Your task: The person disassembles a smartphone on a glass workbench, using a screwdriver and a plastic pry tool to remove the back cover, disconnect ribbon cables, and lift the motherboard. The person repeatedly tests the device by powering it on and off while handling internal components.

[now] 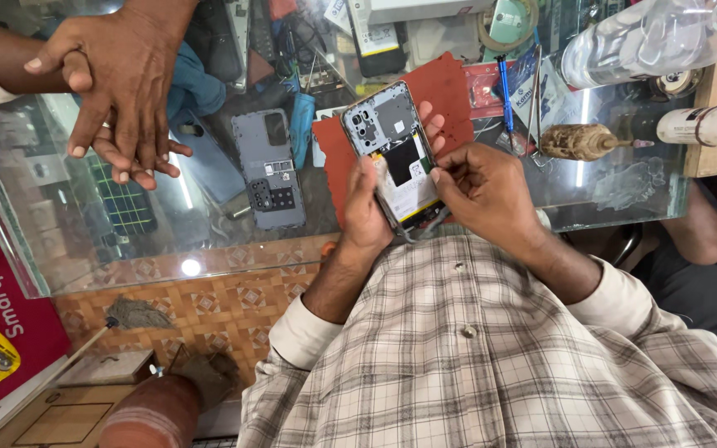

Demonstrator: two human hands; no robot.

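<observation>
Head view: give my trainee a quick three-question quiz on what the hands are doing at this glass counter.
1. True or false: the left hand and right hand together hold the opened grey smartphone with its back cover off.
2. What lies flat on the glass counter top just left of the held phone?
A. a separate grey phone back panel
B. a yellow mug
C. a folded newspaper
3. Fill in: under the held phone lies a ___ mat.

Key
1. True
2. A
3. Red. Also note that another person's clasped hands rest at the counter's far left, apart from the work.
</observation>
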